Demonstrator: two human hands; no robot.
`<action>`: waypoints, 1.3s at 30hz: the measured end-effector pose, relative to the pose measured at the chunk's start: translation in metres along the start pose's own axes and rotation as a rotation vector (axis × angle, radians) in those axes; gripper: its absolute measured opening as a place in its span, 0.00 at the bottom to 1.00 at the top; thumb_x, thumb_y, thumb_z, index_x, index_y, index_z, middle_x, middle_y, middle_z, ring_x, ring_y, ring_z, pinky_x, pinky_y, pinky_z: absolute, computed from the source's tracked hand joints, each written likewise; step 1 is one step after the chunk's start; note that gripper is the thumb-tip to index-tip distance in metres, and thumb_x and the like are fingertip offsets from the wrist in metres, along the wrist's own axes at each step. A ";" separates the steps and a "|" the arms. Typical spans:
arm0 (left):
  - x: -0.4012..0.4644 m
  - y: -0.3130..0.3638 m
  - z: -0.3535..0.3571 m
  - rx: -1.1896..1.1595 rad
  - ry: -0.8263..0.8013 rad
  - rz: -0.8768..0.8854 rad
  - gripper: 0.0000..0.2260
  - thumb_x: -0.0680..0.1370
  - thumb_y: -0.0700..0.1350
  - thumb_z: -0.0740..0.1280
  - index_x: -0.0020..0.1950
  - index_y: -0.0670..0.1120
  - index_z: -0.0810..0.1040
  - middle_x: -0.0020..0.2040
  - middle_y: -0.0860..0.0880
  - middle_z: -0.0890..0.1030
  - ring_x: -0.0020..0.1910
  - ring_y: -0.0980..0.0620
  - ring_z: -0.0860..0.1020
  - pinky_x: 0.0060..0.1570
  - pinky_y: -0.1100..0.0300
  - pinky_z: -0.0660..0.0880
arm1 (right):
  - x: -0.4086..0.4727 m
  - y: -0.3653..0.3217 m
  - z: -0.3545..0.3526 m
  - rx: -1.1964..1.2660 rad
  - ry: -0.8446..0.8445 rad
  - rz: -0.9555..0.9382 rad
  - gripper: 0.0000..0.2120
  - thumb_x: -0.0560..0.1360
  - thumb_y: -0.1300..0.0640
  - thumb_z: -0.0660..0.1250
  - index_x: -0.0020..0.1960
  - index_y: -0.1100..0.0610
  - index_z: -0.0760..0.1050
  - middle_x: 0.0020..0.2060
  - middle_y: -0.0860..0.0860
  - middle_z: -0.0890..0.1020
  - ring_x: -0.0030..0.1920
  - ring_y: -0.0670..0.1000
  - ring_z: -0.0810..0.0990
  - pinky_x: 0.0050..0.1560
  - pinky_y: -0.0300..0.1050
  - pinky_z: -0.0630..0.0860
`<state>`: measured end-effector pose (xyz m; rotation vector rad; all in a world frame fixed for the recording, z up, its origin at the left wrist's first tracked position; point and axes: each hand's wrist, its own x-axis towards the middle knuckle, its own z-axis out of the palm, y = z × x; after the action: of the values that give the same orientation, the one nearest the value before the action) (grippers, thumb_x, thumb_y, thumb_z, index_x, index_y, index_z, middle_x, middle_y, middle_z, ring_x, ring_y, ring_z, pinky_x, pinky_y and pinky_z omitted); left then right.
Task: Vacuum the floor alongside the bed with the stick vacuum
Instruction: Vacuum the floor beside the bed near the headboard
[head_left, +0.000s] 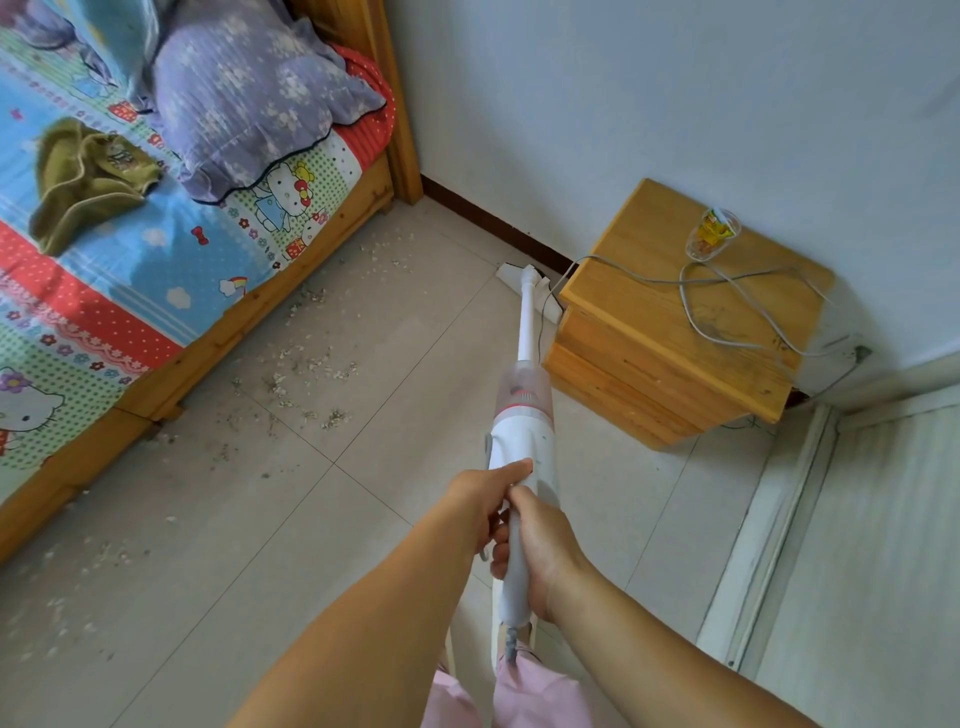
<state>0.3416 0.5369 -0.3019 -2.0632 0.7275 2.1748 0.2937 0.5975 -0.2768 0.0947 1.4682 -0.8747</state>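
I hold a white stick vacuum (522, 410) with both hands, its tube stretching away from me. My left hand (480, 506) grips the body with the thumb laid along it. My right hand (540, 551) is wrapped around the grey handle just behind. The vacuum's floor head (524, 283) rests on the tiles against the dark skirting, beside the nightstand corner. The wooden bed (218, 338) runs along the left. Pale crumbs and dark dust (306, 364) lie scattered on the tiled floor alongside the bed frame, left of the vacuum head.
A wooden nightstand (670, 332) stands at the right against the wall, with a grey cable (727, 291) and a plastic cup (711, 234) on top. A purple pillow (249, 98) and an olive cloth (83, 176) lie on the bed. A white door frame (769, 530) is at the lower right.
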 end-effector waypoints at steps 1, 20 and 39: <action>-0.001 0.001 0.001 0.012 -0.004 0.017 0.19 0.71 0.56 0.72 0.37 0.40 0.73 0.26 0.47 0.67 0.20 0.51 0.64 0.24 0.64 0.63 | -0.001 -0.002 0.000 0.017 0.032 -0.003 0.17 0.80 0.49 0.56 0.36 0.56 0.66 0.20 0.48 0.66 0.18 0.45 0.62 0.20 0.32 0.60; -0.053 0.071 -0.048 0.138 0.121 0.344 0.09 0.76 0.46 0.65 0.39 0.44 0.81 0.29 0.50 0.66 0.25 0.53 0.60 0.24 0.63 0.58 | -0.017 -0.042 0.021 0.741 -0.393 0.072 0.17 0.55 0.72 0.68 0.20 0.56 0.64 0.15 0.47 0.64 0.14 0.45 0.65 0.15 0.33 0.65; -0.046 0.056 -0.107 -0.226 0.107 0.329 0.11 0.69 0.39 0.75 0.38 0.41 0.73 0.35 0.42 0.78 0.31 0.45 0.76 0.41 0.53 0.77 | -0.008 -0.048 0.050 0.997 -0.625 0.071 0.20 0.48 0.79 0.73 0.22 0.59 0.68 0.16 0.49 0.70 0.16 0.47 0.70 0.16 0.40 0.70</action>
<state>0.4255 0.4604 -0.2412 -2.3286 0.9309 2.4312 0.3092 0.5397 -0.2410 0.5529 0.3577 -1.3562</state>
